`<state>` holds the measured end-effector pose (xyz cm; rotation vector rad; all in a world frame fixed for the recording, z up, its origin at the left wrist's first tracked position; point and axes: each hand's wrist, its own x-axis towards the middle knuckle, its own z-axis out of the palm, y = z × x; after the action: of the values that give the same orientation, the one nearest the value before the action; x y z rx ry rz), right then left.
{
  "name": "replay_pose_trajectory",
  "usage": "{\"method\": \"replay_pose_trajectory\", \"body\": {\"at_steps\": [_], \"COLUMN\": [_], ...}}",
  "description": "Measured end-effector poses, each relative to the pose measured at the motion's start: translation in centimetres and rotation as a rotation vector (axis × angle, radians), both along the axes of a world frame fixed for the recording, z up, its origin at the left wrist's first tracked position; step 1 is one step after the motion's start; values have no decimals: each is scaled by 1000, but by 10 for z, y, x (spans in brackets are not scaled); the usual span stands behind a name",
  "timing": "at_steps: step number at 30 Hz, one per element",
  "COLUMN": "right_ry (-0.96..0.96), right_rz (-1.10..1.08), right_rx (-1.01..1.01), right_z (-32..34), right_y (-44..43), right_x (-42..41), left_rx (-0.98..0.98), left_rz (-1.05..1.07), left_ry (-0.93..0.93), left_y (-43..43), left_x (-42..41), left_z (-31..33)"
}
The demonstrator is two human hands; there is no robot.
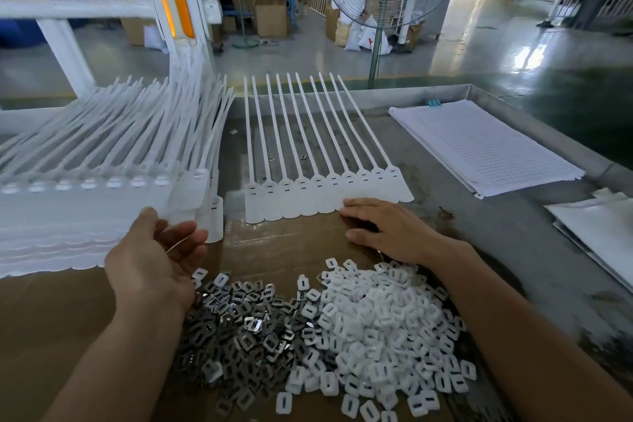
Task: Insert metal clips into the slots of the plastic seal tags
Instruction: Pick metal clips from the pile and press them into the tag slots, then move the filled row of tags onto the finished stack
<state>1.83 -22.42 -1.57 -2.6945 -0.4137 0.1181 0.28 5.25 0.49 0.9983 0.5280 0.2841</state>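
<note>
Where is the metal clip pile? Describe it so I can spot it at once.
On the grey table lies brown cardboard, with two heaps of small parts at its near edge. The clips are the left heap, by the left hand. They are dark, shiny grey, while the white heap touching them is plastic.

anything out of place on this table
Mildly: two loose metal clips lie between the straps of the flat row of seal tags, apart from the main clip pile. Nothing looks spilled or damaged.
</note>
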Motion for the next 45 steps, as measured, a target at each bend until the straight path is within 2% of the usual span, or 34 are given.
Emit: {"method": "replay_pose_trajectory", "body": {"at_steps": [5, 10, 14, 22, 25, 28, 31, 35, 38, 40, 42, 45], "right_ry": [4, 0, -6, 6, 22, 26, -21, 2, 152, 190, 213, 237], "right_rz": [-8, -8, -7, 1, 10, -39, -126, -225, -312, -291, -232, -177], "right_rx": [13, 17, 15, 21, 47, 215, 459, 756, 1215, 1497, 1594, 1601], "right_z": [1, 1, -1, 0, 0, 2, 10, 19, 30, 37, 42, 43], "right_y": [1, 2, 1, 2, 0, -1, 1, 4, 5, -3, -12, -24], "right_x": [-1, -1, -2, -1, -1, -1, -4, -5, -4, -6, -8, -8], "left_rx": [75, 54, 94, 557, 596, 584, 673, 950, 1190, 1233, 1262, 1305], "left_rz": [27, -61, 33, 78, 20, -19, -56, -122, -200, -280, -331, -323], "left_ry": [-67, -165, -212, -420, -449, -464, -448, -440, -441, -410, -386, -405], "left_y": [8, 19, 22, 1, -9, -11, -10, -12, -17, -19, -21, -23], "left_x": [6, 14, 14, 1, -1, -2, -3, -4, -7, -8, -10, -12], "left_z": [3, 6, 5, 1, -6, -11, -13, -17, -19, -19, -19, -17]}}
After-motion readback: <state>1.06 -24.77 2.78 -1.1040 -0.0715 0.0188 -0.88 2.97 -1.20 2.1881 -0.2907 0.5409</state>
